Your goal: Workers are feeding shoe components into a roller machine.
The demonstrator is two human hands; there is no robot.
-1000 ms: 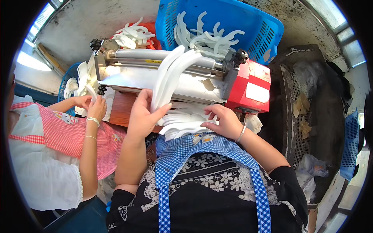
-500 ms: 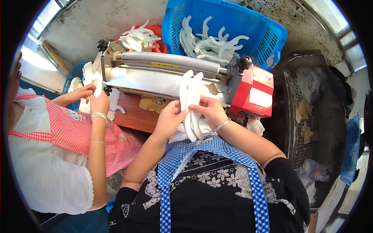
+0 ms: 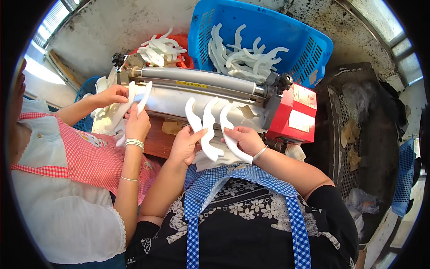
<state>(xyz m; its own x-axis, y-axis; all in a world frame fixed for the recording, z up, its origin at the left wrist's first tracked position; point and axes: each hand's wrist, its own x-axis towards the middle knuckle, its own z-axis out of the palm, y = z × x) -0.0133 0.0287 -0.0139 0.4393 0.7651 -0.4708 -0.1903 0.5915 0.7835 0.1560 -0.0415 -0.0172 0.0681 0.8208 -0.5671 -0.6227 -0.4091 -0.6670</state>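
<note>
In front of a metal roller machine (image 3: 179, 101) I hold wavy white strips, foam-like in look. My left hand (image 3: 184, 144) is closed on two of them: an outer strip (image 3: 191, 112) and an inner strip (image 3: 207, 130), fanned slightly apart. My right hand (image 3: 246, 141) pinches a single strip (image 3: 225, 119) between thumb and fingers, tilted and separate from the other two. Below my hands, more white pieces (image 3: 215, 160) lie at my lap, partly hidden by the strips.
A blue basket (image 3: 286, 24) of similar strips stands behind the machine, beside a red bag (image 3: 183, 42) with more. The machine's red housing (image 3: 298, 107) sits at right. At left, a co-worker's hands (image 3: 136, 121) hold white strips. A dark crate (image 3: 345, 148) stands far right.
The strips, earlier held close together between both hands, are now spread apart, with one drawn rightward in my right hand. The co-worker's hands have moved right and now hold two strips apart.
</note>
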